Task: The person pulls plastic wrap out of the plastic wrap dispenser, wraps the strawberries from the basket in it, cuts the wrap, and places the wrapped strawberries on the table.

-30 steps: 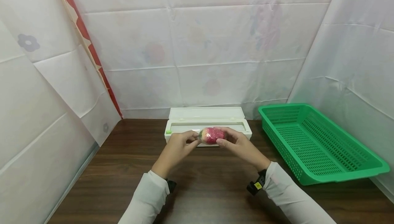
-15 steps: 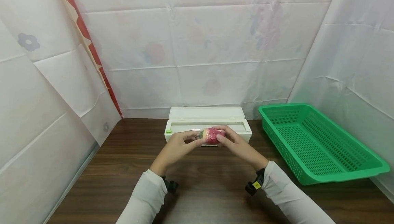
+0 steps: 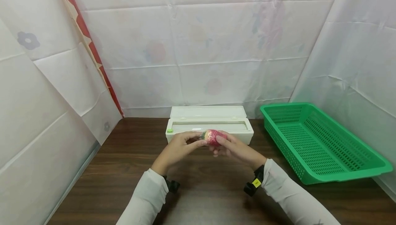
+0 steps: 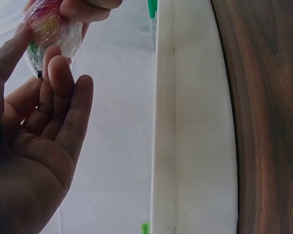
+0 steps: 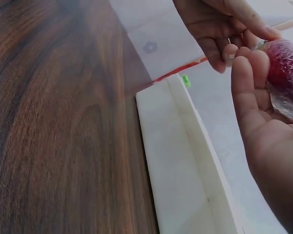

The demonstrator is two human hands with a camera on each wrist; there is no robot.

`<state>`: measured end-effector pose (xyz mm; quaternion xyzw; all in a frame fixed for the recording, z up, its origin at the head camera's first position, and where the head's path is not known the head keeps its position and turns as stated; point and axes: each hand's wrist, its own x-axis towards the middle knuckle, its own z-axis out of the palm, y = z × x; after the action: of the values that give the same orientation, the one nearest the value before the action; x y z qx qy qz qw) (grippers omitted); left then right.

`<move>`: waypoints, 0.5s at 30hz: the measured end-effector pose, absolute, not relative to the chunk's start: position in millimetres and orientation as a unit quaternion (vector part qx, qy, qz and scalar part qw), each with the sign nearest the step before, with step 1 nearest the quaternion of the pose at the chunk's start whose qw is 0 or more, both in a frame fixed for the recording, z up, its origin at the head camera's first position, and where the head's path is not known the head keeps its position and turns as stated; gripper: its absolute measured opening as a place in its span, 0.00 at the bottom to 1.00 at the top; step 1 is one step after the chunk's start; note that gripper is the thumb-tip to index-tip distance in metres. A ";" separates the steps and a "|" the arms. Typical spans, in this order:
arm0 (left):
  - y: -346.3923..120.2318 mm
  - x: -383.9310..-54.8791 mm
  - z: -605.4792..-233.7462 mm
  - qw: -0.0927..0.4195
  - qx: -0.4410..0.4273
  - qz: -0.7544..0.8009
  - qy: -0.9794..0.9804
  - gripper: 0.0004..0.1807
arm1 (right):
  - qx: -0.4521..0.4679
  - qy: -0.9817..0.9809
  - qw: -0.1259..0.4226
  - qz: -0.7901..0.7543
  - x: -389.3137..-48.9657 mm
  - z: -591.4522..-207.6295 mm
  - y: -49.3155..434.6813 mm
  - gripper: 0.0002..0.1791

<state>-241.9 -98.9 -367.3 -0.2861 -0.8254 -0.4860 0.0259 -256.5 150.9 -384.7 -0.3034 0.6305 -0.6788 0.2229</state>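
Note:
A red fruit (image 3: 212,136) with a yellow and green end is wrapped in shiny cling film and held up between both hands. At its green end, my left hand (image 3: 179,147) pinches with thumb and fingertips; the left wrist view shows the thumb on the film (image 4: 68,36). My right hand (image 3: 239,149) grips the red end, thumb on the near side and fingers underneath. In the right wrist view, the fruit (image 5: 288,63) lies partly behind the right hand's fingers. Behind the hands stands a white cling film dispenser (image 3: 208,119), its lid raised.
On the right sits a green plastic basket (image 3: 304,178) with slotted sides and bottom. Below the hands stretches the dark wooden table (image 3: 204,197). White cloth walls (image 3: 191,46) enclose the back and both sides. A green cutter tab (image 3: 169,131) is on the dispenser's left end.
My right hand has shifted slightly lower on the fruit, and its fingers have moved from the far side to underneath. The left hand stays at the green end.

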 end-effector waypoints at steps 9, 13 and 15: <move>-98.7 -240.3 -364.4 -0.012 -0.286 -0.479 -0.830 0.20 | -0.273 0.679 0.207 -0.649 -250.7 -380.2 154.6 0.23; -100.6 -238.6 -361.0 -0.032 -0.293 -0.480 -0.827 0.25 | -0.285 0.689 0.204 -0.634 -249.7 -380.3 155.4 0.22; -101.9 -238.2 -360.7 -0.042 -0.300 -0.480 -0.823 0.27 | -0.297 0.691 0.201 -0.627 -249.7 -380.8 154.8 0.21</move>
<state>-238.2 -101.9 -360.7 -0.2999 -0.8233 -0.4802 -0.0416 -249.7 154.8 -380.8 -0.2970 0.6915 -0.6271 0.2011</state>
